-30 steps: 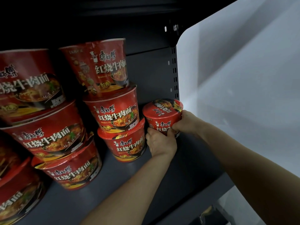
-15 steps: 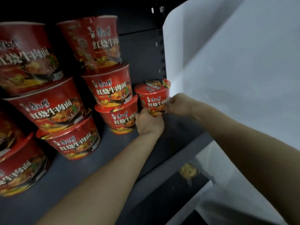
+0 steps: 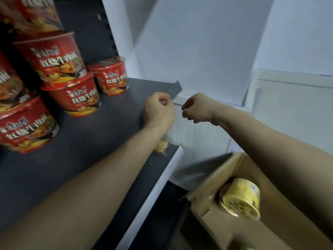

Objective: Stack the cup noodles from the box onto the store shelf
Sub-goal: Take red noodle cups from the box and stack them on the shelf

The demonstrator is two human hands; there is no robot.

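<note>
At shelf (image 3: 108,134) edge now, off the red cup noodle (image 3: 112,77). Clenched empty: left grip (image 3: 158,111), right grip (image 3: 197,109).

White Chinese lettering runs across the red noodle cups (image 3: 57,58) stacked on the shelf (image 3: 108,134). Though smeared by motion blur, the large line appears to read 红烧牛肉面, clearest on the bottom cup (image 3: 79,94) of the middle stack and the single cup (image 3: 111,78) beside it, while the smaller script above it cannot be made out. Dark print rings the yellow cup (image 3: 241,197) in the cardboard box (image 3: 212,228), too blurred to read.
</note>
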